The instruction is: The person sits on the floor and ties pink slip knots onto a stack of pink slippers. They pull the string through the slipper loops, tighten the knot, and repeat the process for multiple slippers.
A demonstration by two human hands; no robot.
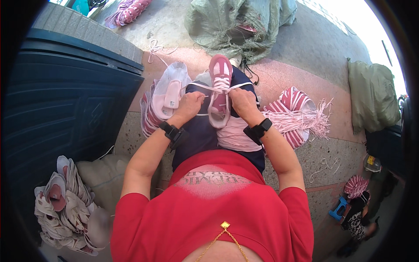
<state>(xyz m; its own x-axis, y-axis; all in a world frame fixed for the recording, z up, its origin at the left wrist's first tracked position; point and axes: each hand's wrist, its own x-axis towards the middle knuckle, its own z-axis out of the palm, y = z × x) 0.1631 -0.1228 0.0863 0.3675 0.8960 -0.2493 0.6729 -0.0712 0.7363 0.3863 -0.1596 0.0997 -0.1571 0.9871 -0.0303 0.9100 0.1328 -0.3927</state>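
A pink and white sneaker (pixel 220 89) rests on my lap, its toe pointing away from me. White laces run through its eyelets and cross over the tongue. To its left, my left hand (pixel 191 105) is closed on one lace (pixel 200 85) and pulls it outward. On the other side my right hand (pixel 244 103) is closed on the other lace end (pixel 242 84), close to the shoe's collar. Beside my left hand lies a pale shoe piece with a pink insole (pixel 173 93), on a stack of pink uppers. A bundle of pale pink laces (pixel 238 135) lies across my right thigh.
Striped pink uppers (pixel 291 105) with loose laces lie right. A green woven sack (pixel 240 26) stands ahead, another sack (pixel 373 96) at far right. A dark blue door (pixel 74 91) borders the left; beige uppers (pixel 65 205) are piled lower left. Another person (pixel 360 218) sits lower right.
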